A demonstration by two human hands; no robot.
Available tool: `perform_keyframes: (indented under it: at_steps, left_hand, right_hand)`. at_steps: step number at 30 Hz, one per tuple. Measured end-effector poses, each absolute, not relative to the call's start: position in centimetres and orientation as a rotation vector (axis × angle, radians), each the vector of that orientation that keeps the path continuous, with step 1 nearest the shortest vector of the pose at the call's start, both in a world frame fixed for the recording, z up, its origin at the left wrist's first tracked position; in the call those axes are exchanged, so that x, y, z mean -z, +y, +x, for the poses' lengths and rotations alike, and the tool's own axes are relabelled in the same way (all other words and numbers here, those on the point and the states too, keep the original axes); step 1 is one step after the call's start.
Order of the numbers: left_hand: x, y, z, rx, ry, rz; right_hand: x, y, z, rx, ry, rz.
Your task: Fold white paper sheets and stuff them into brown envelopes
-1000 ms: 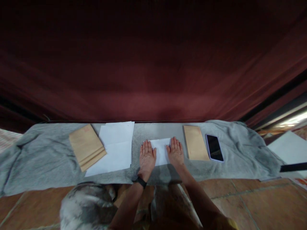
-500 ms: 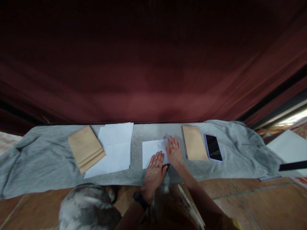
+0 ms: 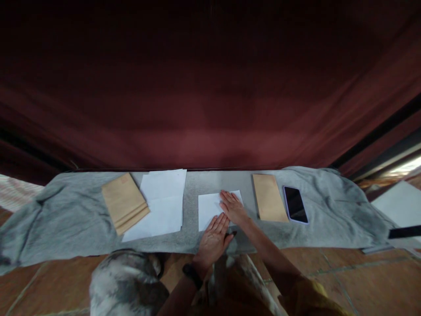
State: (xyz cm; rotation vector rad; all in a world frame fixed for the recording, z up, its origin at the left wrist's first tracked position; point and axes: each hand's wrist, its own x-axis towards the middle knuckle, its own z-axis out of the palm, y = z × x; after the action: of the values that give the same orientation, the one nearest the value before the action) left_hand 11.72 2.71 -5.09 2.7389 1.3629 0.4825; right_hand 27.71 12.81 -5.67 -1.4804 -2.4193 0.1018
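A folded white sheet of paper (image 3: 208, 208) lies in the middle of a grey cloth (image 3: 66, 215). My right hand (image 3: 233, 207) lies flat on the sheet's right part, fingers stretched out and pointing left. My left hand (image 3: 213, 239) rests flat at the sheet's near edge, fingers together and extended. Neither hand grips anything.
A stack of brown envelopes (image 3: 124, 202) lies at the left, partly on loose white sheets (image 3: 162, 199). Right of my hands lie one brown envelope (image 3: 269, 197) and a dark phone (image 3: 295, 204). A dark red curtain (image 3: 210, 87) hangs behind. Tiled floor (image 3: 345, 281) is in front.
My left hand drew back from the sheet's left part to its near edge. My right hand slid leftward across the paper, turning its fingers to the left.
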Motion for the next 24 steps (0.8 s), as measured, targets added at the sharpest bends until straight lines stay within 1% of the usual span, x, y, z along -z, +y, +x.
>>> perform_keyframes:
  at_steps: [8,16,24]
  left_hand:
    - [5.5,1.7,11.3,-0.535,1.471,2.76]
    - [6.2,1.3,8.4,-0.574,1.765,2.626]
    - [7.4,3.2,5.0,-0.522,1.592,2.703]
  right_hand:
    - [7.0,10.0,29.6,0.097,-2.214,-1.655]
    - [7.6,5.9,30.1,0.215,-2.077,-1.733]
    - [7.9,3.9,30.0,0.214,-2.05,-1.735]
